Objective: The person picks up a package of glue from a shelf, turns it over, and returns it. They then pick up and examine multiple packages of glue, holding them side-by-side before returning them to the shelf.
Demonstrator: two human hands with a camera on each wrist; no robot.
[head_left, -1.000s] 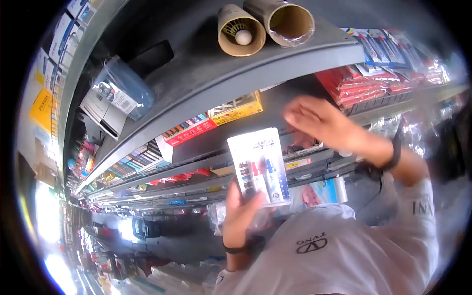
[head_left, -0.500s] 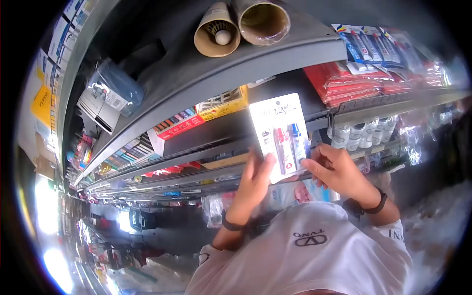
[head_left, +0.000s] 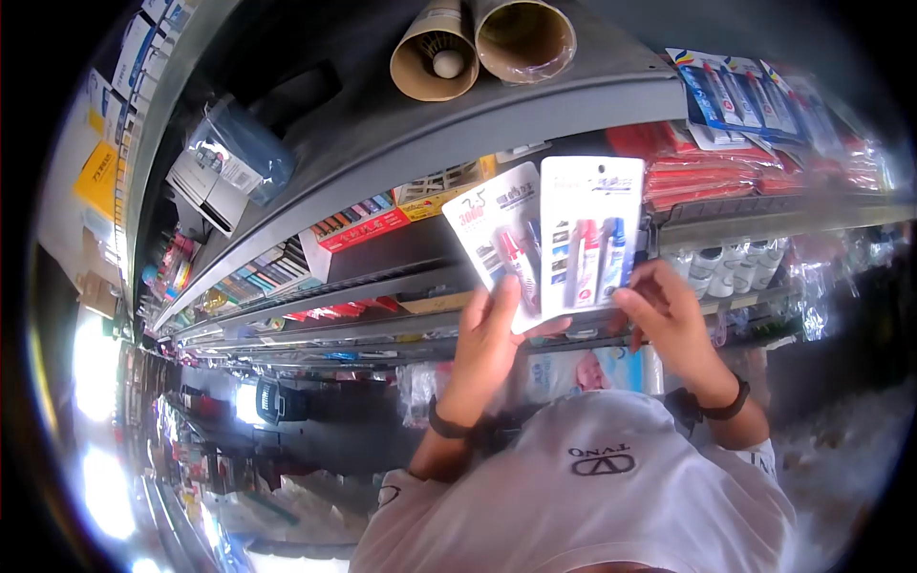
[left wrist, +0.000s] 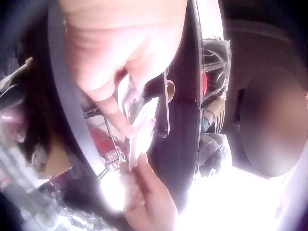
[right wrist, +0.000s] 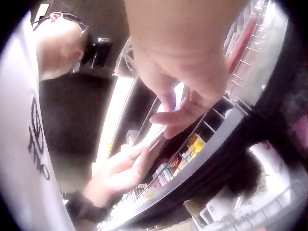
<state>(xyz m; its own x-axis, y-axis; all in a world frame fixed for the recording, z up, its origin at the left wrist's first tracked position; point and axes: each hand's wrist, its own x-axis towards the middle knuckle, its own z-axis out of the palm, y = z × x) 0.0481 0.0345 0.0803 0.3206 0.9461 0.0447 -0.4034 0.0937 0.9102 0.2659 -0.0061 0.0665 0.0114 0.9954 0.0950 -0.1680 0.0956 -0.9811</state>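
Two white blister cards with red and blue pens or tubes are held up side by side in the head view. My left hand [head_left: 487, 344] grips the left card [head_left: 489, 215] at its lower edge, thumb on the front. By its lower right corner, my right hand [head_left: 673, 320] pinches the other card [head_left: 592, 196], which overlaps the left one. The left wrist view shows the left hand [left wrist: 125, 48] above the cards [left wrist: 142, 130], seen nearly edge-on. In the right wrist view, the right hand's fingers [right wrist: 178, 118] close on a card's edge.
A grey shelf [head_left: 573, 105] carries two cardboard tubes [head_left: 435, 72], one with a shuttlecock, and a bagged blue item [head_left: 244, 158]. Blue blister packs [head_left: 740, 100] and red packets [head_left: 707, 172] lie at the right. Small boxes [head_left: 363, 224] line the shelf below.
The right hand came back from the shelf to the left hand's side. What looked like one card is now two, fanned apart, with one pinched in the right hand.
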